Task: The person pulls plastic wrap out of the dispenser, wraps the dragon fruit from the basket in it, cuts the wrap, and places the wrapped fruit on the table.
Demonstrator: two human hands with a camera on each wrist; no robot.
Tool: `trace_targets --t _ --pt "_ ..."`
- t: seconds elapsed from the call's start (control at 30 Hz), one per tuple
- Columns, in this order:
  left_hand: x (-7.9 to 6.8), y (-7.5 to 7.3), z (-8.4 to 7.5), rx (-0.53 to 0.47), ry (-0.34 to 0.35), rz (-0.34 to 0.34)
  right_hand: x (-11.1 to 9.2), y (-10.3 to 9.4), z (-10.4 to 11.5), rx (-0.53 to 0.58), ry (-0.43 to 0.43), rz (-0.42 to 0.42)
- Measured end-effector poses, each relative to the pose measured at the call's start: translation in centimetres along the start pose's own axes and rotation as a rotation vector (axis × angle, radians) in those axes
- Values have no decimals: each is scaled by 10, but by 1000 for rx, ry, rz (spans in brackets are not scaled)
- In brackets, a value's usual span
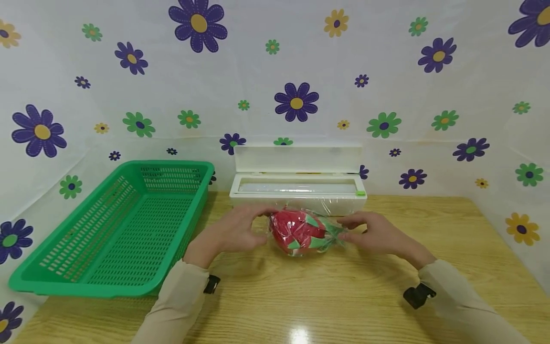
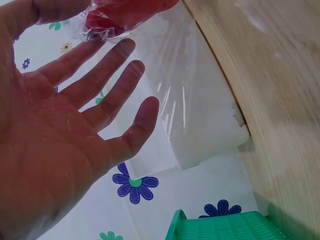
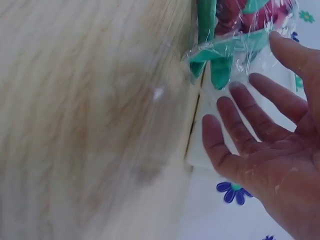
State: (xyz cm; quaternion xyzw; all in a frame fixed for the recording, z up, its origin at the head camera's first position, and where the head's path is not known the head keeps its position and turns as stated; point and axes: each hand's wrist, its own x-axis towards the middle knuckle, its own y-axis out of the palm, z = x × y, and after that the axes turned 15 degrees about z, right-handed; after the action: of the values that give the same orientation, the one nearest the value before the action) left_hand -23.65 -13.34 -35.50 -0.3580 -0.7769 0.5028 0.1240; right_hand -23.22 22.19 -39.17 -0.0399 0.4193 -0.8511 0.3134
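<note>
A red dragon fruit (image 1: 296,229) with green scales, wrapped in clear cling film, is at the middle of the table in the head view. At its left end is my left hand (image 1: 236,229), the fingers extended and spread, fingertips by the crinkled film (image 2: 100,34). My right hand (image 1: 378,234) is at the green-tipped end, its thumb touching the film in the right wrist view, the other fingers (image 3: 260,125) loosely spread. Just behind the fruit stands a white cling film dispenser (image 1: 296,204) with its lid (image 1: 298,159) raised and a film roll (image 1: 296,188) inside.
A green plastic basket (image 1: 96,290) stands on the left of the wooden table (image 1: 275,306). Behind everything hangs a white cloth with flowers (image 1: 240,62). On the dispenser's front right corner is a small green piece (image 1: 360,193).
</note>
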Motion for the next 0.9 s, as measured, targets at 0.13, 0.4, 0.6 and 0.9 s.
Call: trace_targets --t 0.13,0.4,0.6,0.9 --pt "-2 0 -4 5 -25 11 -6 -3 -6 76 40 -39" --pt "-6 0 -11 21 -48 25 -8 -1 -7 29 -51 -96" --pt "-7 0 -11 27 -60 28 3 7 2 -45 -100 -28" --pt "-4 -1 -13 16 -74 34 31 8 19 -53 16 -38"
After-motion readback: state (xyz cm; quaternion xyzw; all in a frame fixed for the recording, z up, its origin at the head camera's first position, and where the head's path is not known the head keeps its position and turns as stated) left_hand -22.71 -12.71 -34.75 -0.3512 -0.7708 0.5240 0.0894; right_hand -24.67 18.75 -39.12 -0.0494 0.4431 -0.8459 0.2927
